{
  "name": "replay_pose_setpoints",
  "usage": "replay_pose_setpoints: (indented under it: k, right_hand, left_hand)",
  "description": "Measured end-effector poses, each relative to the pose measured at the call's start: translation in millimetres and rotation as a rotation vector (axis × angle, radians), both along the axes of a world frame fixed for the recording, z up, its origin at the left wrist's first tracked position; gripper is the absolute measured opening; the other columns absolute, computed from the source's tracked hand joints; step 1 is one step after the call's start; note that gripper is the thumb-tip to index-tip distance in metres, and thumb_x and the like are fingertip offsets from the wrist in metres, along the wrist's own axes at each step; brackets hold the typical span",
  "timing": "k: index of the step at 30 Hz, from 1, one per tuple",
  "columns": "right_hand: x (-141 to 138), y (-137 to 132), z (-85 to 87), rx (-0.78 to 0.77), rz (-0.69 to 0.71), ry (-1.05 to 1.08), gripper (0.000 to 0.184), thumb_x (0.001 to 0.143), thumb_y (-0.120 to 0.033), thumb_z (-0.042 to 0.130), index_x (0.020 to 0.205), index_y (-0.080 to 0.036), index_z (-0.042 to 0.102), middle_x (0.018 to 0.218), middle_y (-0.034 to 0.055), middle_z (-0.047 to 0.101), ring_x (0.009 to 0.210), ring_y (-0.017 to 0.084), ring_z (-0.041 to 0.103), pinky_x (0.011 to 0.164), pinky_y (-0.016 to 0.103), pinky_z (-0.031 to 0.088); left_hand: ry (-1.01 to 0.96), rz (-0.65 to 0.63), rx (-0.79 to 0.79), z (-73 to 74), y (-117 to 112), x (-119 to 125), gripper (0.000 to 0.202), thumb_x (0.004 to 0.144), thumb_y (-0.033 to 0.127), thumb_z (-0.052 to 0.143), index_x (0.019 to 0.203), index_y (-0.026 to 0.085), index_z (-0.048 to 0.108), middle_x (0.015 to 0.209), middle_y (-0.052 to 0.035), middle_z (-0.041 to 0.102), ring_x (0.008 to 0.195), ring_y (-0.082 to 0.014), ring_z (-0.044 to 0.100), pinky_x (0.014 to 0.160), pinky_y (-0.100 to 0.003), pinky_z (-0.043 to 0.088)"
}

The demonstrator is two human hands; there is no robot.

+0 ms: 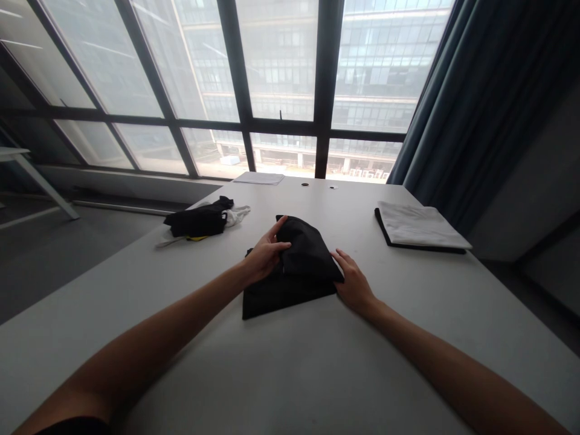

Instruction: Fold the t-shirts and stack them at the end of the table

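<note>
A black cloth (306,248), partly folded over itself, lies in the middle of the white table. My left hand (266,254) grips its raised upper layer on the left side, the thumb on top. At the right corner, my right hand (354,283) holds the cloth's edge between thumb and fingers, the thumb partly hidden by the fabric. The lower layer rests flat on the table, with one corner pointing toward me. Whether the cloth is a garment or a bag cannot be made out.
On the left of the table (290,374) sits a loose heap of black and white clothes (199,220). A neat stack of folded white and black cloth (421,226) lies on the right. White sheets (259,178) rest at the far edge, near two cable holes. Windows and a blue curtain stand beyond.
</note>
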State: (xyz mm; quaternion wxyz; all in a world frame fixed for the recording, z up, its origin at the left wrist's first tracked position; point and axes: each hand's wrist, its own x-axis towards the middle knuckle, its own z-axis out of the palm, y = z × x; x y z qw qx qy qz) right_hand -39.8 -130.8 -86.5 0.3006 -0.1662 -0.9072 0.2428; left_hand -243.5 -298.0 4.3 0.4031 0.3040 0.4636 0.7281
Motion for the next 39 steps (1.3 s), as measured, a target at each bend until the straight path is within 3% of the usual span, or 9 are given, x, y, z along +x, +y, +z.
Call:
replay_pose_setpoints:
  k: [5, 10, 14, 19, 26, 30, 33, 36, 39]
  right_hand:
    - [-2.6, -9.5, 2.4, 0.061, 0.086, -0.03, 0.081, 0.071, -0.002, 0.056, 0.148, -0.025, 0.046, 0.154, 0.011, 0.044, 0.14, 0.03, 0.042, 0.116, 0.05, 0.039]
    - [-1.6, -15.5, 6.6, 0.2, 0.165, -0.082, 0.081, 0.07, 0.001, 0.056, 0.147, -0.024, 0.048, 0.153, 0.0112, 0.046, 0.14, 0.029, 0.042, 0.116, 0.05, 0.039]
    - [1.8, -12.0, 9.0, 0.305, 0.206, -0.127, 0.079, 0.071, 0.003, 0.054, 0.146, -0.022, 0.05, 0.153, 0.0112, 0.046, 0.141, 0.028, 0.04, 0.117, 0.05, 0.037]
    - [5.0, -8.6, 13.1, 0.388, 0.288, -0.16, 0.076, 0.073, 0.004, 0.049, 0.144, -0.022, 0.053, 0.154, 0.0104, 0.047, 0.142, 0.027, 0.041, 0.117, 0.048, 0.038]
    - [5.3, -9.5, 16.5, 0.468, 0.391, -0.169, 0.069, 0.083, 0.001, 0.048, 0.147, -0.024, 0.052, 0.156, 0.0101, 0.045, 0.143, 0.028, 0.041, 0.116, 0.049, 0.039]
    - [4.7, -8.7, 15.3, 0.542, 0.403, -0.187, 0.064, 0.087, 0.0, 0.048, 0.147, -0.022, 0.051, 0.156, 0.0127, 0.044, 0.144, 0.029, 0.04, 0.116, 0.051, 0.039]
    - [5.1, -9.4, 15.5, 0.583, 0.408, -0.197, 0.06, 0.09, -0.003, 0.048, 0.147, -0.022, 0.051, 0.156, 0.0132, 0.043, 0.144, 0.029, 0.04, 0.115, 0.051, 0.04]
    - [6.0, -11.2, 16.1, 0.549, 0.405, -0.195, 0.063, 0.088, -0.003, 0.049, 0.148, -0.023, 0.05, 0.156, 0.012, 0.044, 0.143, 0.028, 0.042, 0.115, 0.05, 0.04]
    - [7.0, -11.8, 15.3, 0.447, 0.361, -0.193, 0.072, 0.08, -0.002, 0.052, 0.149, -0.02, 0.047, 0.154, 0.0114, 0.047, 0.142, 0.028, 0.042, 0.116, 0.048, 0.04]
  left_hand:
    - [0.013, 0.078, -0.12, -0.9, -38.2, -17.6, 0.093, 0.071, 0.0, 0.072, 0.153, 0.033, 0.042, 0.131, -0.0061, 0.066, 0.101, -0.0202, 0.073, 0.081, -0.024, 0.062]
    - [-0.024, 0.121, -0.34, -25.0, -62.0, -28.4, 0.091, 0.069, -0.003, 0.067, 0.152, 0.024, 0.043, 0.131, -0.0104, 0.067, 0.101, -0.022, 0.073, 0.078, -0.024, 0.062]
    - [0.013, 0.095, -0.346, -37.4, -69.7, -27.1, 0.095, 0.067, -0.003, 0.066, 0.154, 0.025, 0.04, 0.136, -0.0105, 0.063, 0.107, -0.0249, 0.07, 0.085, -0.03, 0.061]
    - [0.158, 0.085, -0.351, -35.4, -73.8, -28.0, 0.096, 0.066, 0.0, 0.064, 0.154, 0.029, 0.04, 0.142, -0.0077, 0.059, 0.113, -0.0253, 0.066, 0.089, -0.031, 0.058]
    - [0.416, 0.236, -0.519, -32.4, -75.5, -33.2, 0.087, 0.071, 0.013, 0.067, 0.153, 0.027, 0.041, 0.139, -0.0125, 0.058, 0.088, -0.0223, 0.069, 0.065, -0.028, 0.058]
    - [0.558, 0.295, -0.565, -38.7, -73.8, -41.0, 0.082, 0.076, 0.033, 0.075, 0.151, 0.023, 0.044, 0.138, -0.0156, 0.058, 0.104, -0.0302, 0.067, 0.084, -0.041, 0.059]
    - [0.626, 0.289, -0.485, -42.5, -73.8, -44.4, 0.086, 0.071, 0.033, 0.079, 0.15, 0.023, 0.045, 0.142, -0.013, 0.056, 0.127, -0.034, 0.055, 0.105, -0.047, 0.048]
    - [0.507, 0.23, -0.419, -43.1, -76.2, -44.5, 0.093, 0.071, 0.031, 0.081, 0.153, 0.025, 0.039, 0.149, -0.0137, 0.049, 0.139, -0.0346, 0.044, 0.109, -0.047, 0.046]
    - [0.346, 0.186, -0.404, -42.0, -78.4, -42.7, 0.094, 0.073, 0.026, 0.08, 0.156, 0.027, 0.035, 0.152, -0.016, 0.044, 0.137, -0.0335, 0.047, 0.105, -0.045, 0.049]
